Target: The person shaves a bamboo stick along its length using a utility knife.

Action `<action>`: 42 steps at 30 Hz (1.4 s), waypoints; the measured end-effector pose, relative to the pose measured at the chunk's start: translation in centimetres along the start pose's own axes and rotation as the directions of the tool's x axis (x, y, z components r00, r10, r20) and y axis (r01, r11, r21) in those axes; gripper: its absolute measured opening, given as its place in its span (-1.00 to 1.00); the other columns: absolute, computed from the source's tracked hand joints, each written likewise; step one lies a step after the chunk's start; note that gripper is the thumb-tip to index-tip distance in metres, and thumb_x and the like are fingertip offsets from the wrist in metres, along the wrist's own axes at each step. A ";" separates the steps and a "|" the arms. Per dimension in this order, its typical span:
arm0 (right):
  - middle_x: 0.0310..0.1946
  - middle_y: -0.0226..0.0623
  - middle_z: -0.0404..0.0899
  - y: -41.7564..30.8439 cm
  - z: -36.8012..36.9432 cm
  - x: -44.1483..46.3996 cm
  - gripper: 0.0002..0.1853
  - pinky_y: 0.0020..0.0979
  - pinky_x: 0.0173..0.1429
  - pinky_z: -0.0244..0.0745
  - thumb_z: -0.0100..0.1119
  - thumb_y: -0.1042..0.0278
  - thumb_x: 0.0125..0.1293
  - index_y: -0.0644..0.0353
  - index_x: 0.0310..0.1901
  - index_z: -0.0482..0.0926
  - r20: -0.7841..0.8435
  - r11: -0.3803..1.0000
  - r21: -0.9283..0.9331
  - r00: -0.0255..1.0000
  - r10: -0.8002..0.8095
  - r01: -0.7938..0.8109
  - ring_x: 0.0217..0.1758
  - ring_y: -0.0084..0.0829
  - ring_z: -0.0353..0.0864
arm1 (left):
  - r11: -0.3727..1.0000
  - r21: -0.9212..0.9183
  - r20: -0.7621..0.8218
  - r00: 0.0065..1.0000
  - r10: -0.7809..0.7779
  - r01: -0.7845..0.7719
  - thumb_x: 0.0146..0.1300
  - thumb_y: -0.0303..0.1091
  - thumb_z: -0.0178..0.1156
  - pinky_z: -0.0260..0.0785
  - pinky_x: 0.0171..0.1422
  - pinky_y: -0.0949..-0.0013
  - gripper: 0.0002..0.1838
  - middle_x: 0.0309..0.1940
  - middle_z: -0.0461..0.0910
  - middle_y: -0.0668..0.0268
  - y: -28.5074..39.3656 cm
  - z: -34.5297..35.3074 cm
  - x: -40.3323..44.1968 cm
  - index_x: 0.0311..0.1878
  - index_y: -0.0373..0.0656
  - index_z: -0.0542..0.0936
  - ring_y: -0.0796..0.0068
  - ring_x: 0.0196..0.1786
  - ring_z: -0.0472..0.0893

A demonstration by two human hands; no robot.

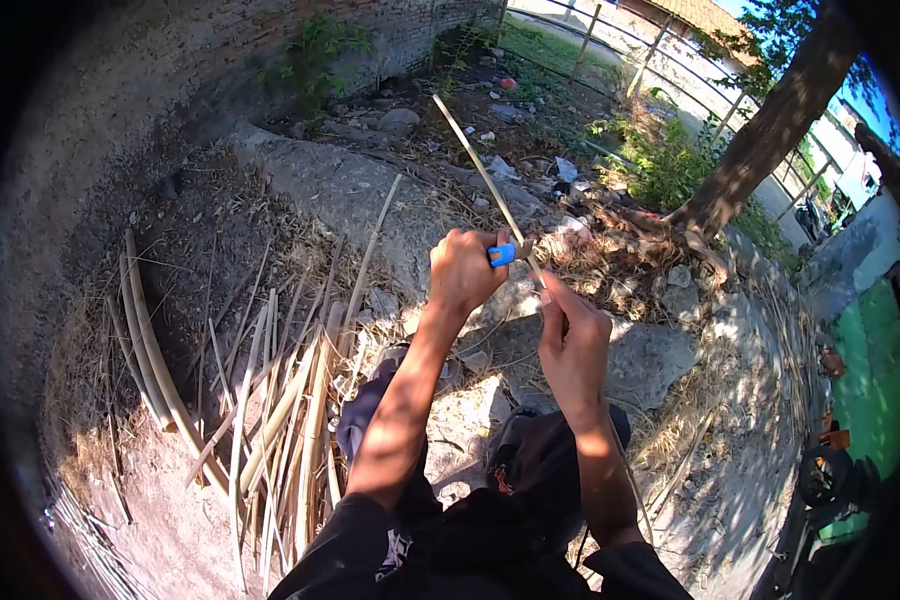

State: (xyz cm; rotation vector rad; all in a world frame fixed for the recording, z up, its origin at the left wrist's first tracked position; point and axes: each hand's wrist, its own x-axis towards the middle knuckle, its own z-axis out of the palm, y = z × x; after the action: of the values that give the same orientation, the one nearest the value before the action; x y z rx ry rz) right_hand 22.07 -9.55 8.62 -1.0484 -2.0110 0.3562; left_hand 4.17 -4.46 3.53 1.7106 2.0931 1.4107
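A thin pale strip [477, 165], which looks like split bamboo, slants from the upper middle down to my hands. My left hand [462, 270] is closed round a blue-handled tool [502, 254], whose short blade lies against the strip. Just below and to the right, my right hand [573, 335] pinches the strip between thumb and fingers. Where the strip runs below that pinch is partly hidden by the hand and arm.
Several bamboo strips [313, 430] lie on the ground at the lower left, beside curved poles [155, 350]. Large rocks [320, 185] lie ahead. A tree [770, 130] stands at the upper right, and green material [865, 380] lies at the far right.
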 end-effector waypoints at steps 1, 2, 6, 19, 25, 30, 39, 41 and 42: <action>-0.21 0.12 0.77 -0.1 -0.2 0.0 -0.68 -0.06 -0.17 0.63 0.18 0.61 0.47 0.26 0.19 0.71 0.008 1.000 -0.015 1.000 0.013 -0.013 -0.21 0.07 0.81 | 1.000 -0.028 0.028 1.000 -0.010 0.011 0.42 -0.10 0.35 0.57 0.06 -0.08 -0.67 -0.41 0.75 -0.01 0.1 0.0 0.2 -0.32 -0.15 0.84 -0.12 -0.19 0.70; -0.21 0.12 0.77 -0.2 -0.3 -0.4 -0.68 -0.06 -0.17 0.63 0.18 0.61 0.47 0.26 0.19 0.71 0.008 1.000 -0.016 1.000 0.011 -0.010 -0.21 0.07 0.81 | 1.000 -0.029 0.025 1.000 -0.010 0.011 0.42 -0.10 0.35 0.57 0.06 -0.08 -0.67 -0.41 0.75 -0.01 -0.6 0.5 0.4 -0.32 -0.15 0.84 -0.12 -0.19 0.70; -0.21 0.12 0.78 -0.4 -1.5 -2.9 -0.68 -0.08 -0.15 0.65 0.15 0.62 0.48 0.30 0.19 0.72 0.031 0.998 0.017 0.998 0.055 -0.056 -0.17 0.05 0.83 | 0.989 -0.016 -0.052 0.987 -0.150 0.149 0.46 -0.05 0.33 0.56 -0.03 -0.09 -0.56 -0.50 0.69 -0.06 -2.1 -0.6 2.3 -0.44 -0.20 0.78 -0.17 -0.31 0.68; -0.09 0.16 0.80 -0.8 -7.6 -13.1 -0.72 -0.28 -0.08 0.68 0.16 0.59 0.51 0.42 0.17 0.70 0.212 0.977 0.057 0.959 0.188 -0.204 -0.15 -0.06 0.86 | 0.952 0.020 -0.346 0.895 -0.280 0.306 0.20 -0.21 0.33 0.60 -0.15 -0.06 -0.67 -0.46 0.72 -0.14 -11.9 -2.3 5.3 -0.40 -0.39 0.70 -0.16 -0.32 0.77; -0.40 -0.06 0.65 0.7 -9.9 -12.1 -0.72 -0.35 -0.33 0.42 0.15 0.52 0.57 0.37 0.20 0.71 0.103 0.965 -0.080 0.961 0.257 -0.249 -0.46 -0.34 0.58 | 0.937 -0.283 -0.247 0.928 -0.279 0.207 0.35 -0.17 0.33 0.32 -0.44 0.08 -0.52 -0.74 0.48 0.08 -9.4 -2.2 4.0 -0.58 -0.39 0.56 0.30 -0.66 0.49; -0.60 -0.27 0.39 1.0 -8.2 -6.2 -0.73 -0.36 -0.45 0.16 0.15 0.49 0.61 0.29 0.20 0.73 0.054 0.973 -0.035 0.972 0.231 -0.229 -0.57 -0.57 0.25 | 0.926 -0.363 -0.104 0.992 0.073 -0.106 0.42 -0.15 0.43 0.16 -0.48 0.17 -0.46 -0.79 0.28 0.25 -4.3 -0.2 1.8 -0.58 -0.36 0.56 0.52 -0.63 0.25; -0.51 -0.04 0.63 -1.6 -3.8 0.4 -0.75 -0.28 -0.47 0.26 0.15 0.50 0.60 0.20 0.17 0.74 0.095 0.997 0.054 0.994 0.047 -0.052 -0.64 -0.32 0.41 | 0.878 -0.420 0.005 0.967 0.256 -0.231 0.45 -0.21 0.36 0.19 -0.42 0.11 -0.49 -0.68 0.29 0.09 -0.4 -0.4 0.3 -0.59 -0.29 0.47 0.10 -0.56 0.29; -0.48 0.00 0.66 -2.0 -3.5 0.9 -0.75 -0.25 -0.46 0.30 0.15 0.48 0.60 0.19 0.17 0.74 0.151 0.995 0.009 0.983 0.102 -0.104 -0.63 -0.21 0.46 | 0.904 -0.391 0.077 0.972 0.220 -0.174 0.42 -0.23 0.34 0.34 -0.34 0.05 -0.60 -0.60 0.48 -0.04 -0.3 -0.7 0.4 -0.50 -0.29 0.56 -0.22 -0.48 0.49; -0.44 0.04 0.68 -2.0 -3.3 1.0 -0.75 -0.19 -0.42 0.36 0.15 0.48 0.59 0.19 0.16 0.74 0.126 0.996 0.010 0.988 0.088 -0.090 -0.57 -0.12 0.55 | 0.914 -0.364 0.075 0.972 0.223 -0.181 0.40 -0.25 0.34 0.35 -0.34 0.06 -0.63 -0.59 0.50 -0.04 -0.2 -0.8 0.4 -0.49 -0.29 0.58 -0.21 -0.47 0.52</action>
State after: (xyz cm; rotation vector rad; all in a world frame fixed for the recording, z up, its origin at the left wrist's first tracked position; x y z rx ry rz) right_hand 23.20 -10.40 12.36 -1.1330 -2.0727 0.4953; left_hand 3.40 -4.63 3.98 1.8409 1.5204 1.5835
